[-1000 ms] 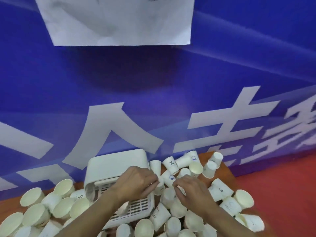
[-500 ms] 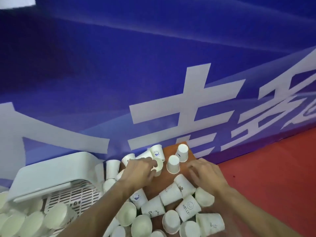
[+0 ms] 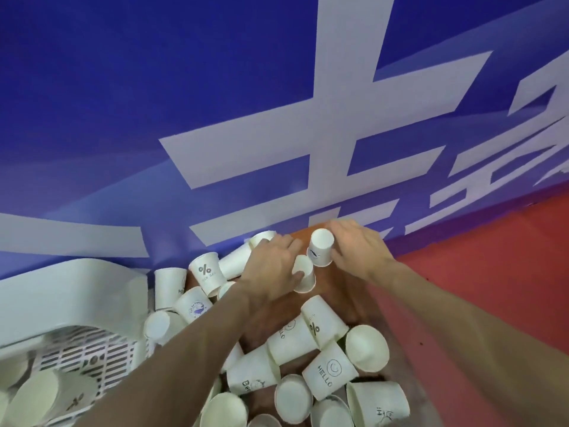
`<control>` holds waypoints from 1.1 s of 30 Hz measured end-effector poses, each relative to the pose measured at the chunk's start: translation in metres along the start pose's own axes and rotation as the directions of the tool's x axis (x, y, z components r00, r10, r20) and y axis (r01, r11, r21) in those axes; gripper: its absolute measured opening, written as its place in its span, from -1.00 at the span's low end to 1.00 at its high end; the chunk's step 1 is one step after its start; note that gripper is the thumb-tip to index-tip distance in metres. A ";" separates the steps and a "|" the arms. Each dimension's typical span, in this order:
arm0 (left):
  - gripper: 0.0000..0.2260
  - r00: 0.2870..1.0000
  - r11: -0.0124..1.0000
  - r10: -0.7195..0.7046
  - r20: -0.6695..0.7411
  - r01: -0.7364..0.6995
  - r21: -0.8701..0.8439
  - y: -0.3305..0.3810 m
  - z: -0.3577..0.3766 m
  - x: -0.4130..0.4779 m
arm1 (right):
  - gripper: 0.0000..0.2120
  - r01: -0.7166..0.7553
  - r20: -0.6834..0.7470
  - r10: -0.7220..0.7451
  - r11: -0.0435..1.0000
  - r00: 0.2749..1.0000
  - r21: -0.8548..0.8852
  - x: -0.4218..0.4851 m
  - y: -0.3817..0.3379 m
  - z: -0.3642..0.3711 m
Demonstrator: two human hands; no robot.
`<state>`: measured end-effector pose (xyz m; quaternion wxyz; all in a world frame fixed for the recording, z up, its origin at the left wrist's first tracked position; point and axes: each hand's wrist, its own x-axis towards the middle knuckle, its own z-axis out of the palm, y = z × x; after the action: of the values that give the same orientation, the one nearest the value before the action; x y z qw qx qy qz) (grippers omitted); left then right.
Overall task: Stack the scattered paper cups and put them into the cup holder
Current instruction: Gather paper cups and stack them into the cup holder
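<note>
By the banner [image 3: 184, 87], left hand [image 3: 271, 266] grasping plain cup [image 3: 304, 277], right hand [image 3: 360, 251] grasping blue-logo cup [image 3: 320, 248], "HELLO" cup [image 3: 331, 372] nearer.

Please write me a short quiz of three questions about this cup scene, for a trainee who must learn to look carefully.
1. True or false: the far cup that the right hand holds stands with its mouth up.
2. Where is the white cup holder? A: left of the left hand. B: right of the right hand. C: between the two hands.
3. Fill in: the smiley cup bears the word ____.
Key: 1 false, it stands mouth down. 2 A. 3 HELLO.
</note>
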<state>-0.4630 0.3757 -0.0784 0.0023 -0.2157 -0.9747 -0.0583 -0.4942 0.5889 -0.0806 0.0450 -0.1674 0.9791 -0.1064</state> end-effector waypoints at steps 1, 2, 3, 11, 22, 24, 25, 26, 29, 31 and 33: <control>-0.59 1.000 1.000 0.011 0.017 -0.011 0.008 0.003 0.008 0.008 | -0.57 0.014 0.009 -0.013 0.999 1.000 -0.031 0.009 0.004 0.003; -0.56 0.999 0.999 0.027 0.038 -0.028 0.032 0.005 0.016 0.014 | -0.53 0.032 0.027 -0.030 0.997 0.999 -0.068 0.018 0.007 0.006; -0.54 0.997 0.997 0.038 0.065 -0.042 0.058 0.007 0.023 0.020 | -0.45 0.054 0.051 -0.049 0.993 0.997 -0.104 0.025 0.009 0.009; -0.61 0.980 0.979 -0.002 0.201 -0.038 0.198 0.008 0.046 0.031 | -0.39 0.209 0.264 -0.149 0.953 0.953 -0.218 0.058 0.001 0.031; -0.46 0.988 0.994 -0.025 0.149 0.009 0.109 0.011 0.047 0.037 | -0.25 -0.090 0.212 0.090 0.996 0.973 -0.014 0.049 0.007 0.038; -0.34 0.987 0.985 -0.002 0.160 -0.026 0.170 0.016 0.051 0.038 | -0.12 -0.056 0.286 0.077 0.995 0.955 -0.081 0.045 0.009 0.040; -0.31 0.985 0.978 -0.003 0.172 -0.034 0.207 0.019 0.054 0.038 | -0.12 -0.041 0.306 0.072 0.994 0.949 -0.106 0.044 0.009 0.041; -0.32 0.983 0.971 -0.005 0.182 -0.038 0.234 0.022 0.057 0.039 | -0.14 -0.022 0.320 0.063 0.991 0.945 -0.130 0.043 0.008 0.041; -0.41 0.983 0.969 -0.005 0.185 -0.042 0.245 0.028 0.061 0.041 | -0.23 0.027 0.390 0.053 0.980 0.919 -0.197 0.040 0.004 0.041; -0.48 0.979 0.963 -0.011 0.202 -0.045 0.267 0.031 0.061 0.042 | -0.28 0.004 0.455 0.094 0.978 0.885 -0.209 0.036 0.002 0.040; -0.54 0.967 0.957 -0.034 0.252 -0.041 0.286 0.034 0.060 0.043 | -0.35 -0.037 0.469 0.123 0.981 0.875 -0.189 0.031 0.000 0.039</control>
<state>-0.4864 0.4308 -0.1325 -0.0910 -0.2205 -0.9645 0.1130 -0.5183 0.5710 -0.1201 0.2749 -0.1510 0.9492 0.0264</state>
